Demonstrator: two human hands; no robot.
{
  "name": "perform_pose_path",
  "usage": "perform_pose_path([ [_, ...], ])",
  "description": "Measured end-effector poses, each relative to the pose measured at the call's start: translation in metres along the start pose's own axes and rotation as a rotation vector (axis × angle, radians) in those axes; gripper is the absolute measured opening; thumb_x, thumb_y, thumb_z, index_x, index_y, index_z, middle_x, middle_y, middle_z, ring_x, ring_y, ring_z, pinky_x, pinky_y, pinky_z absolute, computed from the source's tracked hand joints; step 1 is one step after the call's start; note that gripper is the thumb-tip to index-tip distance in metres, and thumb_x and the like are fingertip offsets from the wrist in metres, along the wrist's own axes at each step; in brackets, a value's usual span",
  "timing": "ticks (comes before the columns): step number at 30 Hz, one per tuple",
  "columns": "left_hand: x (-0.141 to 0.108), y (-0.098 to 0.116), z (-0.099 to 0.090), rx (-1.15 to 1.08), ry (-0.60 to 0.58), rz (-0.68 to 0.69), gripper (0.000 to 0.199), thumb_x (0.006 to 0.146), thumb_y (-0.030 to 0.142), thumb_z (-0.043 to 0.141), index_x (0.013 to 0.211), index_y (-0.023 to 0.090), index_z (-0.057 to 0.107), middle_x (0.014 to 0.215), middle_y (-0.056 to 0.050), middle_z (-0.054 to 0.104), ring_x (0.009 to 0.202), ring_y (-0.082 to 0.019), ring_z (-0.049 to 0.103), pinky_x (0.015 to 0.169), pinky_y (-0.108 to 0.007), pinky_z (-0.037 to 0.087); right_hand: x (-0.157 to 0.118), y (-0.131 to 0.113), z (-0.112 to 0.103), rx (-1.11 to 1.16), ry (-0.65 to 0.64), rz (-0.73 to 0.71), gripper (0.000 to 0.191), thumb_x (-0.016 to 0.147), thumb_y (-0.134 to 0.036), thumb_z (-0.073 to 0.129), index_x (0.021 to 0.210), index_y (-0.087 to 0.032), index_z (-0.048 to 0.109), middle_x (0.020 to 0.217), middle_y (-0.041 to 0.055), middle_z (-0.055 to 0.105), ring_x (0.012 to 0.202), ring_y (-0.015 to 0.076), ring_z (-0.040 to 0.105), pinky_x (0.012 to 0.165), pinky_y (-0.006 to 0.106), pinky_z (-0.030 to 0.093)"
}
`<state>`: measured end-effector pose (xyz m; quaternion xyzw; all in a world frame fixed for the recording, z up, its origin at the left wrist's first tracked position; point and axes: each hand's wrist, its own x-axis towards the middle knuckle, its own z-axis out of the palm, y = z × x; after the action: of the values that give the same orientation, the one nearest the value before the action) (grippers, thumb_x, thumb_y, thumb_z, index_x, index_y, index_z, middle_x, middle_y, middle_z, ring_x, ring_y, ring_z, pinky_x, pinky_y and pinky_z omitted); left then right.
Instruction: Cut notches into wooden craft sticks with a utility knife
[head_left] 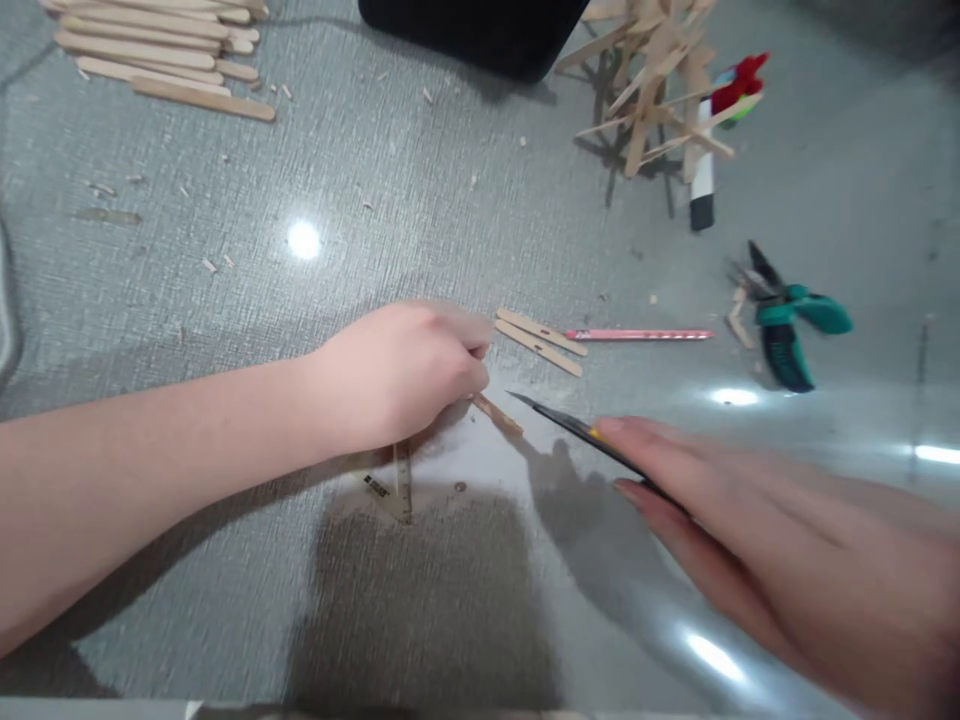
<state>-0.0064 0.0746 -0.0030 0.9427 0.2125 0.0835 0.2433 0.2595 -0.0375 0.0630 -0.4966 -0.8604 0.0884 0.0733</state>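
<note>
My left hand [420,370] is closed low over the table, and the end of a wooden craft stick [499,415] sticks out from under its fingers. My right hand [750,520] grips a craft knife [577,428] whose dark blade points left, its tip a little apart from that stick. Partly hidden below my left hand lies a clear set square [403,490]. Two craft sticks [540,343], each with a small dark mark near the middle, lie just beyond my fingers beside a pink pencil [641,335].
Green-handled pliers [787,320] lie at the right beside stick scraps. A lattice built of craft sticks [652,90] and a white marker [703,170] are at the upper right. A pile of craft sticks [150,45] and a black object [472,30] sit along the far side.
</note>
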Motion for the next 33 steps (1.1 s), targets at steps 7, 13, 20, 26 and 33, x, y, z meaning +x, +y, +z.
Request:
perform_pose_path([
  [7,0.001,0.000,0.001,0.033,0.016,0.004,0.024,0.080,0.001,0.054,0.064,0.015,0.065,0.080,-0.003,0.064,0.073,-0.015,0.056,0.064,-0.027,0.044,-0.005,-0.002,-0.001,-0.118,-0.174,-0.184,0.047,0.095,-0.022,0.049,0.142,-0.026,0.053,0.114,0.0075,0.074,0.080,0.0218,0.074,0.046,0.030,0.053],
  [13,0.001,0.000,0.002,-0.042,0.021,-0.026,0.026,0.075,-0.002,0.051,0.056,0.014,0.059,0.076,-0.002,0.060,0.068,-0.012,0.052,0.063,-0.025,0.042,0.010,-0.008,0.002,-0.163,-0.103,-0.195,0.035,0.097,-0.020,0.049,0.129,-0.020,0.062,0.106,0.0072,0.075,0.071,0.0182,0.072,0.048,0.029,0.053],
  [20,0.002,0.002,0.001,-0.141,0.036,-0.090,0.029,0.085,0.003,0.052,0.064,0.014,0.069,0.080,-0.003,0.063,0.071,-0.013,0.056,0.065,-0.026,0.044,0.015,-0.009,0.003,-0.175,-0.058,-0.203,0.032,0.097,-0.021,0.048,0.126,-0.023,0.063,0.100,0.0044,0.076,0.064,0.0160,0.070,0.045,0.028,0.050],
  [26,0.006,0.004,-0.002,-0.148,0.003,-0.140,0.025,0.083,0.003,0.058,0.069,0.016,0.075,0.078,-0.003,0.064,0.077,-0.015,0.057,0.071,-0.027,0.046,0.014,-0.009,0.004,-0.166,-0.073,-0.209,0.029,0.098,-0.020,0.050,0.123,-0.021,0.064,0.100,0.0048,0.076,0.065,0.0133,0.069,0.048,0.026,0.048],
  [33,0.007,0.003,-0.005,-0.158,-0.025,-0.175,0.028,0.083,0.001,0.057,0.077,0.018,0.078,0.076,-0.002,0.061,0.074,-0.013,0.056,0.068,-0.026,0.043,0.010,-0.011,0.005,-0.218,-0.152,-0.170,0.030,0.100,-0.017,0.044,0.126,-0.019,0.058,0.102,0.0036,0.076,0.062,0.0128,0.068,0.049,0.028,0.049],
])
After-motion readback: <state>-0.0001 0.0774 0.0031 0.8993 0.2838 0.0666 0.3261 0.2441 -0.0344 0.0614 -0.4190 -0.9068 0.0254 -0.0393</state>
